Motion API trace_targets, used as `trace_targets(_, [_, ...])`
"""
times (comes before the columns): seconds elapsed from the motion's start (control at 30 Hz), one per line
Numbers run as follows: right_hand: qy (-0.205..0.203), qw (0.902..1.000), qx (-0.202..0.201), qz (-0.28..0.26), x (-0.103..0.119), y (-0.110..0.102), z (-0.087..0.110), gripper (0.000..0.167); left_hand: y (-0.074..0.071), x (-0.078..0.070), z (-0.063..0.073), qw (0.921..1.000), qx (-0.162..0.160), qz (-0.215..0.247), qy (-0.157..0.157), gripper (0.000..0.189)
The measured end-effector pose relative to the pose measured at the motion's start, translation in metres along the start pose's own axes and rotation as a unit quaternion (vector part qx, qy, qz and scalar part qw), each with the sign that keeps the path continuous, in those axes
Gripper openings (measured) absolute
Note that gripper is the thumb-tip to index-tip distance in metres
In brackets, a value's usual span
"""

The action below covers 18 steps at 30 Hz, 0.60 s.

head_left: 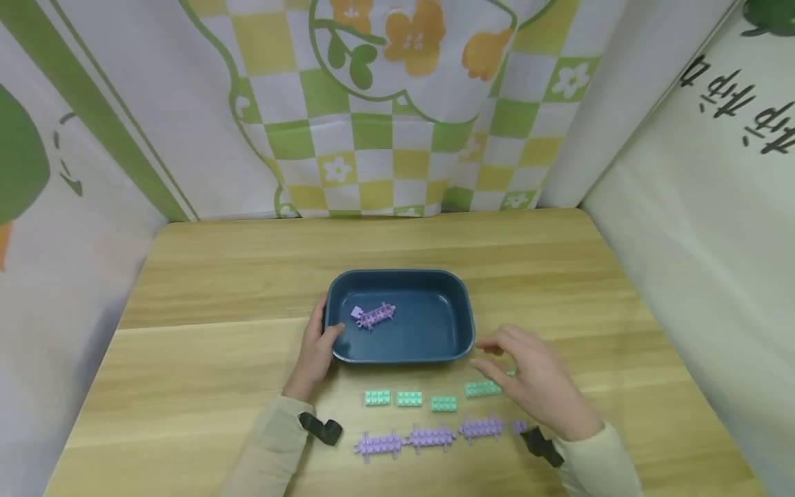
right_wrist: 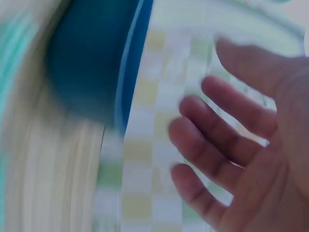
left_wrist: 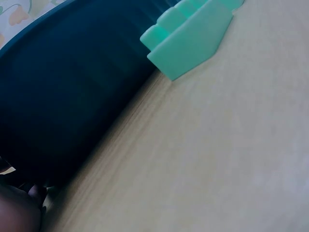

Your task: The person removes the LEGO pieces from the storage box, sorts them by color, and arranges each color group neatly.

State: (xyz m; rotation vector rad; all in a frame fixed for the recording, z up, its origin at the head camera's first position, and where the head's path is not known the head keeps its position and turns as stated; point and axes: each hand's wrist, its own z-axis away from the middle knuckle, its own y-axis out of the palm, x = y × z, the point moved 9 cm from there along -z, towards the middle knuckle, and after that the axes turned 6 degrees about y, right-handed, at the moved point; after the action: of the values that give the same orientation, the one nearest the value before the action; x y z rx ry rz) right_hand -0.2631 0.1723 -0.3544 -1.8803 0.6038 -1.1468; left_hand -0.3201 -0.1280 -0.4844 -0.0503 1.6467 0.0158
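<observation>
A dark blue plastic bin (head_left: pixel 428 360) stands on the table. My left hand (head_left: pixel 315 351) grips its left wall, with the thumb over the rim and the fingers outside. Inside the bin lie a purple studded block piece with side pegs (head_left: pixel 376 316) and a small lilac piece (head_left: pixel 357 313). Just off the bin's front right corner hovers my right hand (head_left: pixel 528 369), holding nothing, its fingers loosely bent and apart in the right wrist view (right_wrist: pixel 227 140). Beneath that hand are mint-green toy bricks (head_left: pixel 482 388), partly hidden by it.
More mint-green bricks (head_left: pixel 409 399) form a row before the bin. Nearer me lies a row of purple pegged pieces (head_left: pixel 431 437), with a small purple piece (head_left: pixel 519 426) beside my right wrist. A checked curtain (head_left: pixel 397 166) hangs at the wooden table's (head_left: pixel 236 276) back edge.
</observation>
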Motion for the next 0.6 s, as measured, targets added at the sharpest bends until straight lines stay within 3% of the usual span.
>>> trace_targets(0.13, [-0.054, 0.9984, 0.010, -0.014, 0.029, 0.023, -0.033, 0.029, 0.000, 0.004, 0.005, 1.0000, -0.004, -0.001, -0.004, 0.065])
trace_targets(0.33, [-0.033, 0.9943, 0.097, 0.030, 0.032, 0.069, -0.075, 0.035, 0.000, 0.004, 0.003, 0.9999, -0.008, -0.005, 0.006, 0.063])
trace_targets(0.6, [-0.047, 0.9707, 0.221, 0.082, 0.034, 0.120, -0.095, 0.044, -0.001, 0.002, 0.001, 1.0000, -0.005, 0.000, 0.006, 0.063])
